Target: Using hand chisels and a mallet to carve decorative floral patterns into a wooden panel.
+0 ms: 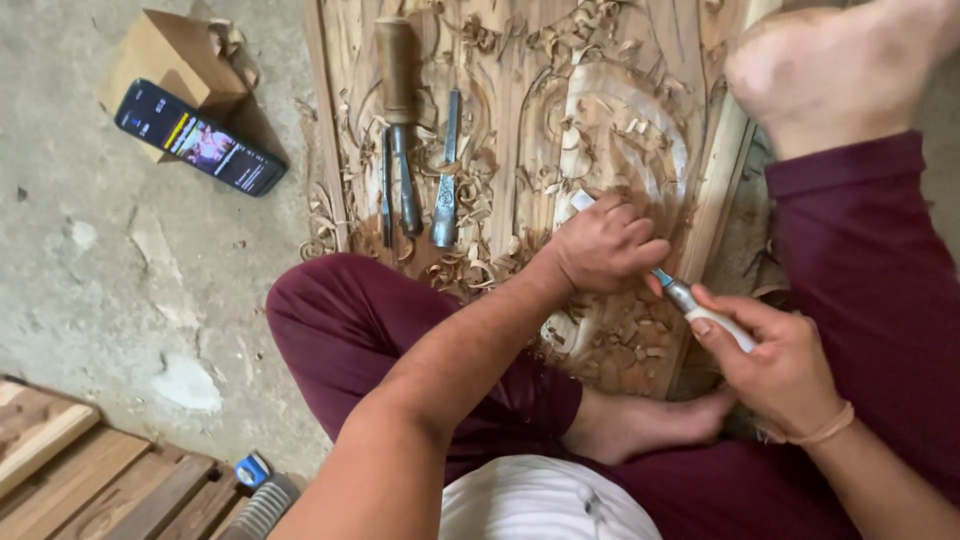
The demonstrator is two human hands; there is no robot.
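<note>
I'm gripping the white-handled chisel (700, 312) in my right hand (775, 365) while my left hand (605, 245), curled round its blade end, is bracing on the carved wood panel (600, 110) to steady the cut, spare chisels (420, 170) lying within reach among shavings.

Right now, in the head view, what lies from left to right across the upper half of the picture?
Phone propped on a wooden block → wooden-handled chisel → bare metal chisel → left hand on the carved panel → right hand gripping a white-handled carving tool.
</note>
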